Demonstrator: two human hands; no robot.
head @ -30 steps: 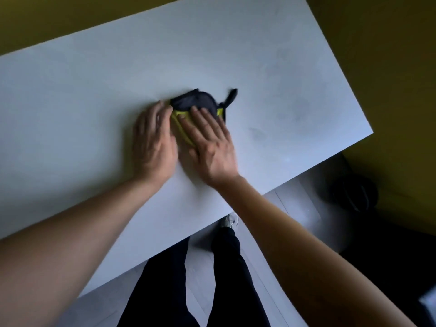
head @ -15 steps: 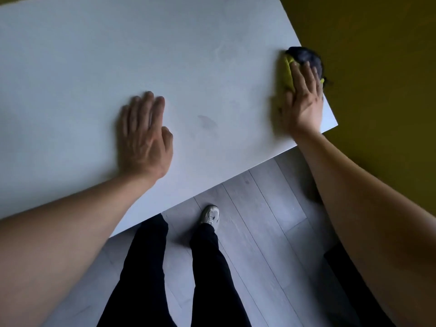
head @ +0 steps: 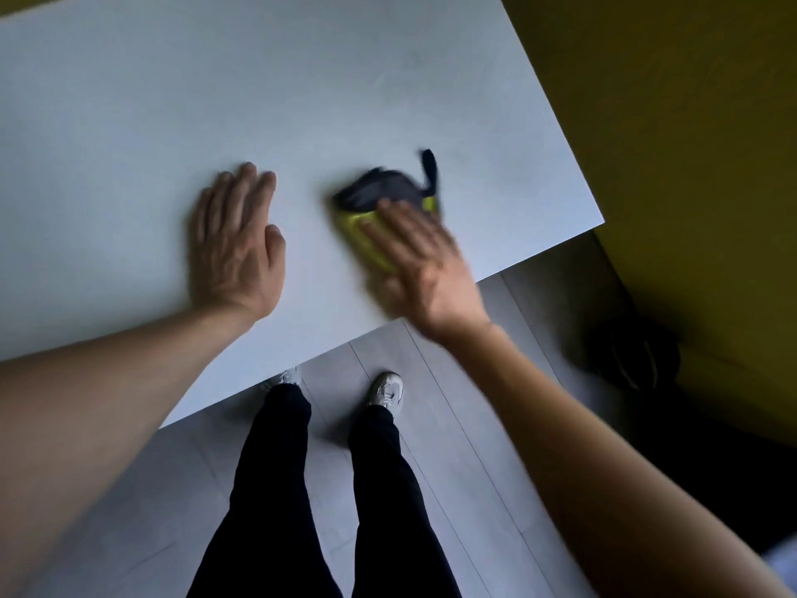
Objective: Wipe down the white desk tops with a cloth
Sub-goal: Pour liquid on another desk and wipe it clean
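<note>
Cloth (head: 381,209) under right hand (head: 425,269)

1 white desk top (head: 215,101), 1 cloth (head: 379,196), 2 hands, left hand (head: 237,248) and right hand (head: 422,261), 2 shoes (head: 388,392).

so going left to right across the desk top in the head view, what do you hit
left hand pressed flat on the white desk top → yellow and dark cloth → right hand flat on the cloth → the desk's right edge → yellow wall
</note>
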